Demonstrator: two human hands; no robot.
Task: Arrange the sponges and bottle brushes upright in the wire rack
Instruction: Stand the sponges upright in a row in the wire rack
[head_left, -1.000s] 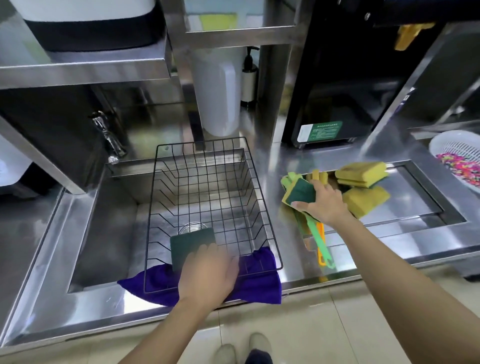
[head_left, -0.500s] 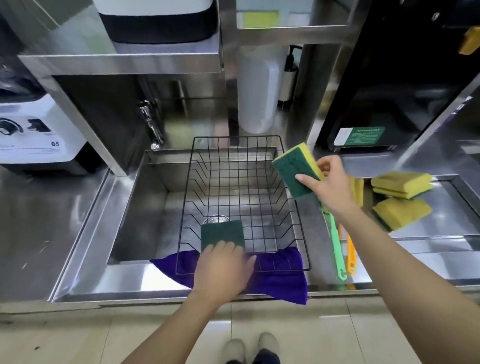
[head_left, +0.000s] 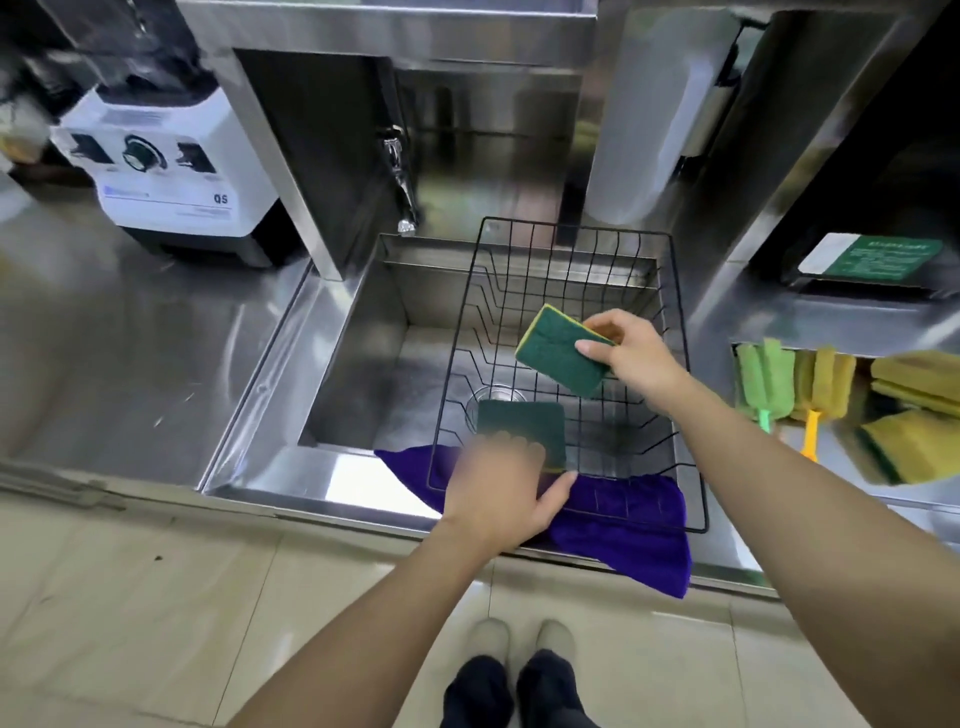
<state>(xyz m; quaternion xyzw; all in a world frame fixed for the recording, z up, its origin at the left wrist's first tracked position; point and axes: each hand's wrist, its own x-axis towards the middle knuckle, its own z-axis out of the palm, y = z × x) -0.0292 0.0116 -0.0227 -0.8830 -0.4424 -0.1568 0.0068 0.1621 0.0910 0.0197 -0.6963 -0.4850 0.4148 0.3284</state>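
Head view showed the right hand (head_left: 631, 358) in a pinching grip on a rectangular sponge with a dark green scouring face and a yellow foam edge (head_left: 563, 356), thumb on the green face and the other fingers behind it. That sponge was tilted and raised over the middle of the black wire rack (head_left: 680, 332), clear of the wires. The left hand (head_left: 501, 491), somewhat blurred, had its fingers laid over the lower part of a second dark green sponge (head_left: 522, 423) that stood upright at the near end of the rack; whether its grip was clenched on the sponge or only steadying it I cannot tell. The rack sat across a stainless steel sink (head_left: 358, 364), its near end resting on a purple cloth (head_left: 639, 525) draped over the sink's front edge. To the right, on the steel table (head_left: 130, 338), lay a green bottle brush (head_left: 763, 379) and a yellow bottle brush with an orange handle (head_left: 823, 384) side by side, and just beside them several more yellow sponges (head_left: 914, 415), some stacked. A white blender base (head_left: 171, 171) stood at the far left of the table.
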